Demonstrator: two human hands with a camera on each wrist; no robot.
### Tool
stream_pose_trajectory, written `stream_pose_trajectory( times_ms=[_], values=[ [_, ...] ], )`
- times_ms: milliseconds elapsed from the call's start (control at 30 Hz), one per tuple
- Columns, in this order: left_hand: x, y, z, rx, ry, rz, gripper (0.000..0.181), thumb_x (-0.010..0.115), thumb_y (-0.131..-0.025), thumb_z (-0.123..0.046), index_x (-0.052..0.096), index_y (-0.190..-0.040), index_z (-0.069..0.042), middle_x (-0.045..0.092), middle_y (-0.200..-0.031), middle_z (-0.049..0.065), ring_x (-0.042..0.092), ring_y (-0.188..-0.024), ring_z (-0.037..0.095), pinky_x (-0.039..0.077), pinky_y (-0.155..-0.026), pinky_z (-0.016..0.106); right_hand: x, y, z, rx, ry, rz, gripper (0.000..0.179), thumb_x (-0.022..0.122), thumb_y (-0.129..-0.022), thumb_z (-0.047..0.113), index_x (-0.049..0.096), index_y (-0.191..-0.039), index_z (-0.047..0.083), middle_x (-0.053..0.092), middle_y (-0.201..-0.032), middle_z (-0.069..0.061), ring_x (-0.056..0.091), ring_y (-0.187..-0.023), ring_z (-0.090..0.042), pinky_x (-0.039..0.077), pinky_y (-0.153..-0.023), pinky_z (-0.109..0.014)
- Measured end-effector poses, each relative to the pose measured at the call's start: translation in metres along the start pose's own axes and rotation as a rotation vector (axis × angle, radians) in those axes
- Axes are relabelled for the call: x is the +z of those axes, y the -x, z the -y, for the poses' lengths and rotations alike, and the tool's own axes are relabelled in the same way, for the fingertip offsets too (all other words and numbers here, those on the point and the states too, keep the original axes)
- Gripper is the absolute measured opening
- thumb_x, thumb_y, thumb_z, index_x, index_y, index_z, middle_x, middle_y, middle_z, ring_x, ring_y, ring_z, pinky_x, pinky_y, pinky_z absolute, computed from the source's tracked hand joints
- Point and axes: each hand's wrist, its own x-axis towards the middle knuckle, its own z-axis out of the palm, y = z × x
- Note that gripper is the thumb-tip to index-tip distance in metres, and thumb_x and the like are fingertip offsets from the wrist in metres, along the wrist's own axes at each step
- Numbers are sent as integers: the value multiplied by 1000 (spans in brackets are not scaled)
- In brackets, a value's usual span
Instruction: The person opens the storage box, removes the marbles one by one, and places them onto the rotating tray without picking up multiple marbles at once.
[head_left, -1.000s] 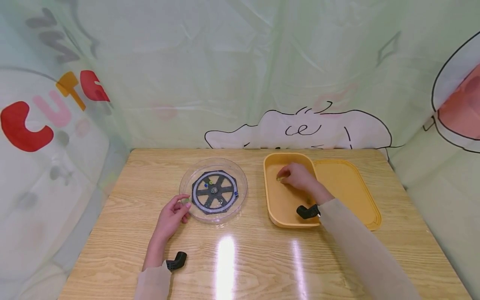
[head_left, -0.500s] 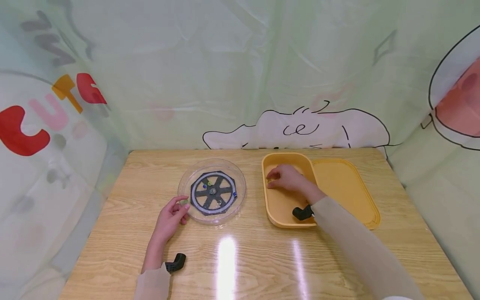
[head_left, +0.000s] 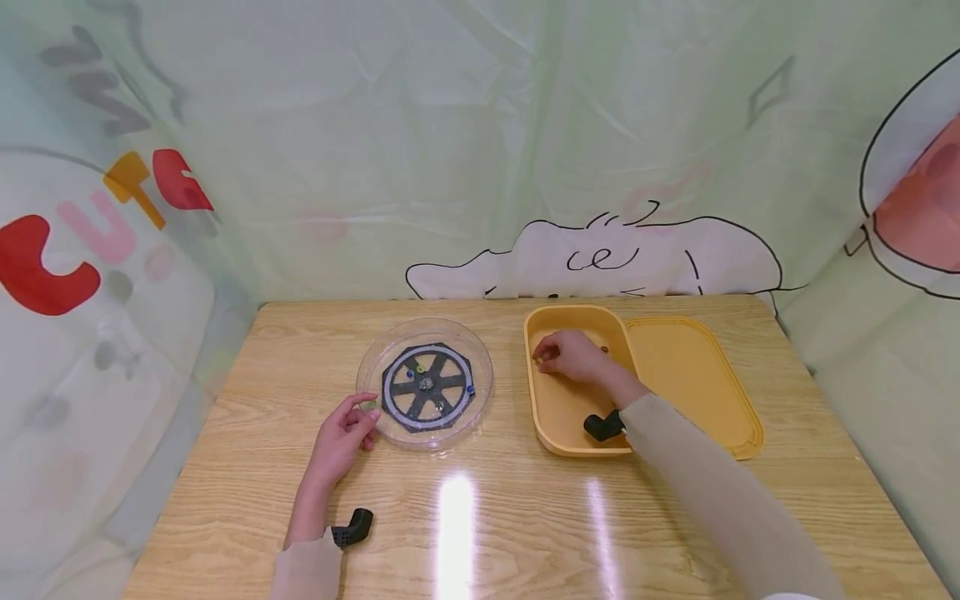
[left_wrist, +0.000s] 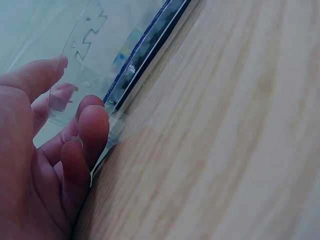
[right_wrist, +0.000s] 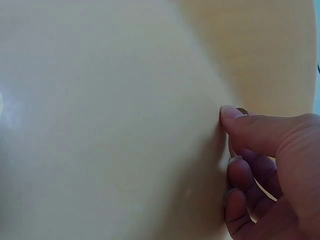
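Note:
A clear round dish [head_left: 480, 354] stands on the table, and a black spoked wheel pattern [head_left: 427, 387] with a pale ring shows through it. Small blue beads [head_left: 470, 389] and a yellow-green ring bead [head_left: 421, 368] lie in the dish. My left hand [head_left: 337, 437] holds the dish's near-left rim between thumb and fingers. Inside the orange box [head_left: 558, 442], my right hand [head_left: 573, 357] is down by the left wall. Its thumb and fingertips pinch a small dark bead [right_wrist: 242, 111], mostly hidden by the thumb in the right wrist view.
A small brown bead [head_left: 604, 349] lies in the box beyond the right hand. The orange lid [head_left: 697, 383] lies flat to the box's right. A printed curtain [head_left: 375, 167] borders the wooden table [head_left: 390, 533] at the back and sides.
My right hand has moved left inside the box, from its middle to the left wall, carrying the small bead. The left hand stays at the dish's rim.

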Motion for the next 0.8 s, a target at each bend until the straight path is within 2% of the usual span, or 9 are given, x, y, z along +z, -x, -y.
stream_pose_trajectory(
  times_ms=[200, 400, 533, 633, 800],
  values=[
    [0, 0, 3, 10, -15, -1, 33, 66, -98, -25, 61, -129, -15, 59, -78, 13, 59, -60, 22, 54, -58, 31, 0, 0, -1, -5, -9, -2, 13, 78, -85, 8, 73, -96, 4, 64, -82, -1, 56, -79, -18, 46, -76, -33],
    [1, -1, 3, 13, -17, -11, 33, 66, -98, -23, 61, -130, -14, 59, -78, 13, 58, -60, 22, 53, -57, 30, -4, 0, -3, 36, -34, 4, 15, 76, -88, 11, 72, -101, 4, 67, -86, -2, 57, -80, -19, 47, -76, -32],
    [1, -1, 1, -9, -9, -10, 34, 65, -99, -20, 60, -131, -11, 59, -79, 14, 58, -60, 21, 53, -58, 29, -8, 0, -1, 65, -55, 16, 17, 73, -90, 13, 71, -104, 5, 67, -90, -3, 57, -81, -19, 47, -75, -31],
    [1, 0, -5, -34, -4, -1, 35, 64, -99, -16, 59, -133, -9, 59, -81, 17, 58, -61, 21, 53, -58, 29, -12, 1, 2, 78, -78, 13, 17, 72, -90, 13, 71, -105, 5, 67, -91, -4, 57, -77, -19, 47, -71, -30],
    [1, 9, -30, -40, -7, 20, 36, 62, -100, -11, 56, -134, -2, 59, -82, 22, 59, -62, 25, 54, -60, 31, -16, 4, 5, 76, -108, 1, 15, 72, -89, 11, 71, -103, 3, 68, -92, -5, 57, -73, -18, 49, -64, -29]
  ],
)
